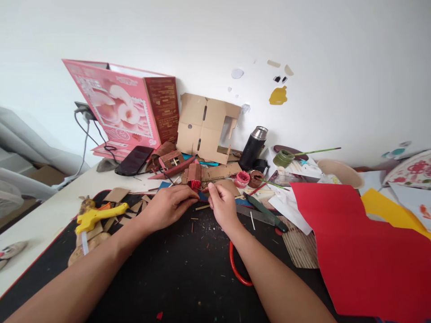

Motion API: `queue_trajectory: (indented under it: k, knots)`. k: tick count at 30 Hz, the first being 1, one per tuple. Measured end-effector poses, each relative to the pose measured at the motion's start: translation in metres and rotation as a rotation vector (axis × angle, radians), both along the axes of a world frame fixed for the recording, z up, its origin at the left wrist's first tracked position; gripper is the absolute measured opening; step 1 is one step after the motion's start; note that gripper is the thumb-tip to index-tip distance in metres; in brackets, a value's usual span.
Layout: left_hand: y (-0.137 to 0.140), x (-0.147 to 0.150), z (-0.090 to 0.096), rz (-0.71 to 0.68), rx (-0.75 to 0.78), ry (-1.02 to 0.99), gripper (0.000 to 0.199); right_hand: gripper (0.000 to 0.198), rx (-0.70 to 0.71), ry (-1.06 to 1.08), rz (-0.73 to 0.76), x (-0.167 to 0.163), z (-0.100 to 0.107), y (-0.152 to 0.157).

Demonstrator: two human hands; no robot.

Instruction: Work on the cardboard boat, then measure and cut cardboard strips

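Note:
Both hands meet over the far part of a black mat [175, 278]. My left hand [170, 204] is closed, thumb against fingertips, by the foot of a small red-brown cardboard model [194, 172] with a bright red fringe. Just to its right, my right hand [222, 204] is also closed in a pinch. Whatever lies between the fingers of either hand is too small or hidden to tell. Under the fingertips shows a dark blue piece [203, 196]. A thin wooden stick [202, 207] lies just below the hands. Another brown cardboard model [171, 160] with a window stands behind.
A yellow glue gun [97, 217] lies left among cardboard scraps. Right are a green-handled knife [266, 213], red paper [367, 251] and corrugated card [301, 242]. Behind stand a black thermos [253, 146], paint jars [242, 179], a phone [134, 160] and a pink box [124, 107].

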State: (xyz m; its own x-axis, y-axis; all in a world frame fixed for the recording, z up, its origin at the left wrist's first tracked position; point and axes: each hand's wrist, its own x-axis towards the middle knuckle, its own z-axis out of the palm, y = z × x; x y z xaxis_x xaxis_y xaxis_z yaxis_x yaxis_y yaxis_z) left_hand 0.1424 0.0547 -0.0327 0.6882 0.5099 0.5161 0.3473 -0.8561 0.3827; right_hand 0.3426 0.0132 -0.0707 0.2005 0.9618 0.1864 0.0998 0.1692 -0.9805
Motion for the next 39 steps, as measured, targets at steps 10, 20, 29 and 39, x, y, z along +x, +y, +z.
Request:
queue_trajectory:
  k: [10,20,29,39]
  knots:
    - [0.0013,0.0002,-0.0048,0.003,0.017,-0.002,0.022,0.061,0.002,-0.003,0.004,-0.0002,-0.0014,0.0013]
    - [0.0014,-0.0007,-0.005,0.039,0.073,0.038,0.025,0.061,-0.002,0.002,0.019,-0.0009,-0.0004,0.0011]
    - [0.0034,-0.0049,0.0002,-0.003,0.129,0.044,0.047,0.062,0.002,-0.03,0.016,-0.0008,-0.0027,0.0014]
    - [0.0029,-0.0046,0.0034,0.019,0.119,0.021,0.048,0.06,0.003,-0.054,0.017,-0.0004,-0.0026,0.0018]
